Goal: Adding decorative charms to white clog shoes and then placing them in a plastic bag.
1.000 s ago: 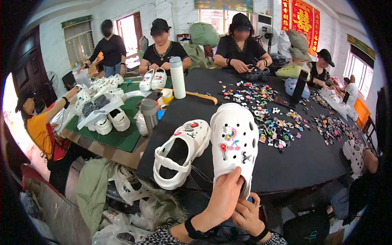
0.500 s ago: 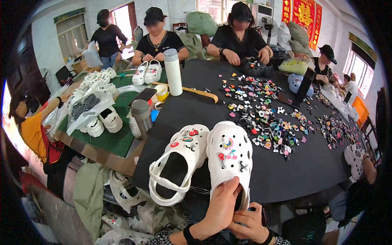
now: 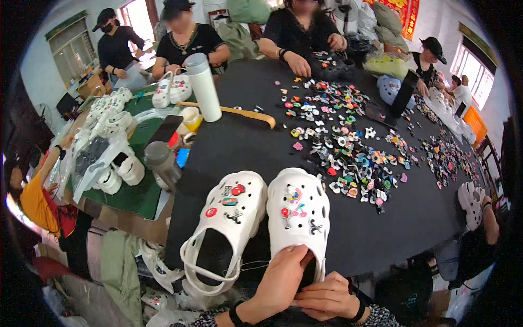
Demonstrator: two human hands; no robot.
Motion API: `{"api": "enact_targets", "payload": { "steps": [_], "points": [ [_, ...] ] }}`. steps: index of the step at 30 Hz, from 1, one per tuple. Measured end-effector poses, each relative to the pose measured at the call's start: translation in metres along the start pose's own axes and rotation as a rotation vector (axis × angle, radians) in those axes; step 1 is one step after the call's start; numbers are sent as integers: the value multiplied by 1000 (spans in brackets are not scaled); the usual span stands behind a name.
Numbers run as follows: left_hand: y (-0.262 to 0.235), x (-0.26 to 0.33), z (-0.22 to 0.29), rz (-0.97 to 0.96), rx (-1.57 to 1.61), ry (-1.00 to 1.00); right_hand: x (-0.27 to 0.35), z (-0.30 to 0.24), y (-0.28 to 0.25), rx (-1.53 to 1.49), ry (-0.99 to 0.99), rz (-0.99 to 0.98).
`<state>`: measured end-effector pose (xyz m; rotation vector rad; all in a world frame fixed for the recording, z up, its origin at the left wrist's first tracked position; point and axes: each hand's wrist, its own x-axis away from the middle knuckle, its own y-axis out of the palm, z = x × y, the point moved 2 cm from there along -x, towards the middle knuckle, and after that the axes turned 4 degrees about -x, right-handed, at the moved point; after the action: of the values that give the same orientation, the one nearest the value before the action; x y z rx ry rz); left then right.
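Note:
A white clog [image 3: 297, 218] stands toe away from me at the table's near edge, with colourful shoe charms on its upper. My left hand [image 3: 275, 280] grips it at the foot opening, thumb over the rim. At the heel of the same clog, my right hand [image 3: 329, 297] has its fingers bent and closed against the side; its fingertips are partly hidden. Beside it on the left rests a second white clog [image 3: 239, 210] with similar charms, its heel strap toward me. Thin clear strands show between the two clogs.
Loose charms [image 3: 348, 147] lie heaped across the black table [image 3: 234, 141]. To the left are a white bottle [image 3: 204, 90], a wooden shoehorn-like stick [image 3: 250, 114], a grey tumbler [image 3: 162, 161] and bagged white clogs [image 3: 111, 174]. Several co-workers sit or stand around the table.
My view has tilted and shifted, so the table things sit further left and the clogs lower. Both hands stay at the right clog; my right hand's fingers look more drawn together.

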<state>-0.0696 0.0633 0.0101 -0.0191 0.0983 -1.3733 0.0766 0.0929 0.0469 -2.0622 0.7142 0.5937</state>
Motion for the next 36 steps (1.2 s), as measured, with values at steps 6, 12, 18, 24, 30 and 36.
{"api": "enact_targets", "payload": {
  "steps": [6,12,18,24,30,36],
  "points": [
    [7,-3,52,268,1067,-344,-22,6,-10,-184,-17,-24],
    [8,4,51,244,1047,-377,-28,4,-12,-245,33,-20],
    [9,4,43,294,1120,-379,-31,0,-11,-208,60,-31],
    [5,4,36,168,1174,-393,-26,4,-18,-257,265,-197],
    [6,-2,32,164,1112,-454,-97,35,-71,-149,205,-280],
    [8,11,35,110,1120,-438,-162,53,-54,43,-27,-457]
  ]
}}
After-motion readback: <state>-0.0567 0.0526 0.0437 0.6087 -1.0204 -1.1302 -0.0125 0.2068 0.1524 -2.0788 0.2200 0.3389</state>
